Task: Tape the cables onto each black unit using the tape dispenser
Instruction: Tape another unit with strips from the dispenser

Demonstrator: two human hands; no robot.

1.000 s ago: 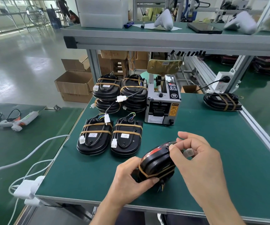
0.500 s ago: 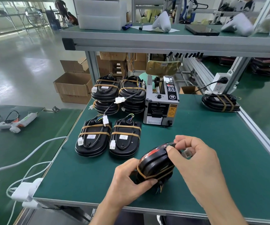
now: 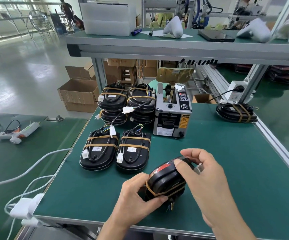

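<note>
We hold one black unit (image 3: 166,181) on its edge, tilted, above the green worktop (image 3: 227,161) close to its near edge. Our left hand (image 3: 136,198) grips the lower end of this unit, with the thumb pressed on a band of brown tape (image 3: 157,193) that goes around the body, and the fingers curled under it. Our right hand (image 3: 204,181) holds the upper end, the thumb lying on the top rim and the fingers curled over the far side; a small clear piece (image 3: 199,168) shows between these fingers, but we cannot tell what it is. Some coloured wires hang out at the bottom of the unit. Toward the left edge of the worktop two taped units (image 3: 116,151) lie flat side by side, each with two bands of tape and a white connector. Behind them, near the far left corner, two stacks of taped units (image 3: 128,103) stand touching each other. The tape dispenser (image 3: 173,115) stands just beside the stacks, at the middle of the far edge. One more taped unit (image 3: 236,112) lies alone near the far right corner. On the neighbouring worktop on the left lies a glue gun (image 3: 17,133).
</note>
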